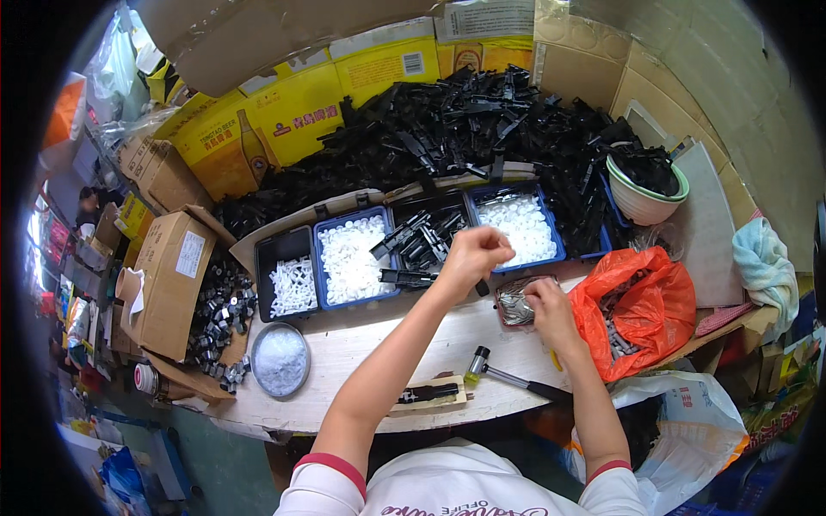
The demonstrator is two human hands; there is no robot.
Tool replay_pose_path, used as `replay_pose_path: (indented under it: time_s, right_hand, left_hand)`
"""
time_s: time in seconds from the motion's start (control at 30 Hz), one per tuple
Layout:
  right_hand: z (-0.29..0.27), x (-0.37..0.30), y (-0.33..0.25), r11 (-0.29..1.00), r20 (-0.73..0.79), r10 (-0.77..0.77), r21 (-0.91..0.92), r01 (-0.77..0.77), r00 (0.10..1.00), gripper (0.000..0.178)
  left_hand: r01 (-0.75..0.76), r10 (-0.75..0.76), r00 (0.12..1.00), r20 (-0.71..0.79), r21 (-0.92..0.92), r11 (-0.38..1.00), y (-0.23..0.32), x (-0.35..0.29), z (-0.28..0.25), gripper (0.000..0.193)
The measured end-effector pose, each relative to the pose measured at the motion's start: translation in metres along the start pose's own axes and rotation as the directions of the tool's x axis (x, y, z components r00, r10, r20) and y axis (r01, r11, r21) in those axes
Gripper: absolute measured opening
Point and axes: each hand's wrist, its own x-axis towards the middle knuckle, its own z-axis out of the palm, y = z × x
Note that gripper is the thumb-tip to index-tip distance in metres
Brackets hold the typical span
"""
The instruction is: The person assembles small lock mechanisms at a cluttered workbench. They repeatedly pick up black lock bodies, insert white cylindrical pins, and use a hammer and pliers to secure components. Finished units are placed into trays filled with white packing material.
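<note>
My left hand [474,260] is raised at the front of the bins, its fingers pinched together. Whatever it holds, if anything, is hidden; a small dark piece shows just below it. Beside it stands a blue bin of white round plastic parts [521,230]. My right hand [552,311] reaches to a small tray of thin metal pins [514,303], fingertips closed at its right edge; anything in them is too small to make out. Nearer me on the table lie a hammer [516,378] with a black grip and a wooden fixture [430,396] with a black part in it.
A heap of black parts [413,129] fills the back. More bins of white parts [353,249] and black parts [426,241] line up leftward. A round dish [280,359] holds whitish material. To the right is a red plastic bag [667,292] with grey pieces.
</note>
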Motion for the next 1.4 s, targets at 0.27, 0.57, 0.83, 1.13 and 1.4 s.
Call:
replay_pose_path:
  time_s: [0.27,0.57,0.83,1.13,1.4]
  right_hand:
    - [0.003,-0.023,-0.084,0.777,0.241,-0.059,0.621,-0.107,0.969,0.003]
    - [0.020,-0.024,-0.126,0.796,0.349,-0.167,0.599,-0.082,0.922,0.005]
    - [0.023,-0.024,-0.137,0.842,0.332,-0.198,0.540,-0.013,0.922,0.004]
    - [0.045,-0.039,-0.143,0.870,0.090,-0.297,0.436,0.231,0.951,0.014]
    - [0.046,-0.046,-0.145,0.869,-0.056,-0.438,0.231,0.438,0.897,0.021]
  left_hand:
    - [0.204,-0.175,0.979,0.107,-0.566,0.799,-0.034,-0.151,-0.025,0.023]
    - [0.127,-0.103,0.992,0.074,-0.640,0.758,-0.040,-0.193,-0.044,0.020]
    - [0.100,-0.087,0.995,0.051,-0.598,0.795,-0.039,-0.203,-0.045,0.020]
    - [0.064,-0.084,0.996,0.024,-0.853,0.518,-0.049,-0.210,-0.042,0.016]
    - [0.053,-0.133,0.991,0.027,-0.980,0.193,-0.059,-0.213,-0.028,0.019]
